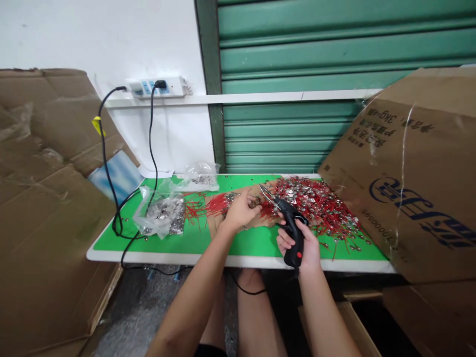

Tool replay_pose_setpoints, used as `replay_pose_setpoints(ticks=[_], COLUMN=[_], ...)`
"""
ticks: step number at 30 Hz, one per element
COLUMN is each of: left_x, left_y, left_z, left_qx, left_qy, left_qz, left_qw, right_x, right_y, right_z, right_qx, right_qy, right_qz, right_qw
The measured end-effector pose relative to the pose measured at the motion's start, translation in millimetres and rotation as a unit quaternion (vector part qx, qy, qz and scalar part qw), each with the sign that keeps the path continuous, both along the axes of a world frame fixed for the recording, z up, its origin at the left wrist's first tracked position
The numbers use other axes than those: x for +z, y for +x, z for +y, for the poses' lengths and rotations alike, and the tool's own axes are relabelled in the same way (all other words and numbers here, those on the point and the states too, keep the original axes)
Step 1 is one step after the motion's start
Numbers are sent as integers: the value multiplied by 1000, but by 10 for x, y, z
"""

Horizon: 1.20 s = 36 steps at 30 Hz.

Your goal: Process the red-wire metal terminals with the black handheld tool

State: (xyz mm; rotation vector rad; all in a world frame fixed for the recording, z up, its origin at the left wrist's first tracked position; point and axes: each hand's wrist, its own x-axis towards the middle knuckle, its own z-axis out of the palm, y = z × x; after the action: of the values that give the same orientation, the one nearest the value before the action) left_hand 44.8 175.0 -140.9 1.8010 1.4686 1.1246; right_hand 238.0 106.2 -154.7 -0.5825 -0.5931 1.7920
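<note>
My right hand (303,243) is wrapped around the grip of a black soldering gun (295,228). Its pointed metal tip aims up and left, above the parts. My left hand (240,212) rests over a piece of brown cardboard (215,224) at the middle of the table; its thumb and index finger are apart, and the other fingers are partly hidden. Beside these fingers lie small metal parts and red wires (216,203) set in a row. To the right spreads a large heap of red wires with metal ends (312,198).
A clear plastic bag of small metal pieces (163,213) sits left on the green-topped table (253,248), another bag (203,179) behind it. Black cables (151,144) run from a power strip (159,87). Large cardboard sheets stand left (44,208) and right (416,183).
</note>
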Motion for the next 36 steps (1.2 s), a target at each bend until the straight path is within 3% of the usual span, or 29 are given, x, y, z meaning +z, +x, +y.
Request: replay_pose_setpoints(ticks=[5, 9, 15, 23, 29, 36], left_x=[82, 107, 129, 270, 322, 351], left_y=[-238, -441, -472, -522, -559, -517], left_z=[167, 296, 430, 631, 757, 862], left_qx=[58, 43, -20, -78, -106, -95], left_qy=[18, 5, -16, -82, -131, -180], left_qz=[202, 318, 345, 404, 382, 396], left_qw=[977, 947, 938, 908, 908, 895], right_x=[10, 10, -24, -65, -64, -75], right_y=[-11, -18, -13, 2, -8, 0], right_z=[11, 25, 39, 67, 59, 60], right_qx=[-9, -7, 5, 34, 25, 28], right_qy=[-28, -42, -51, -40, -46, -43], right_qz=[40, 67, 99, 150, 155, 156], right_qw=[999, 997, 994, 987, 986, 986])
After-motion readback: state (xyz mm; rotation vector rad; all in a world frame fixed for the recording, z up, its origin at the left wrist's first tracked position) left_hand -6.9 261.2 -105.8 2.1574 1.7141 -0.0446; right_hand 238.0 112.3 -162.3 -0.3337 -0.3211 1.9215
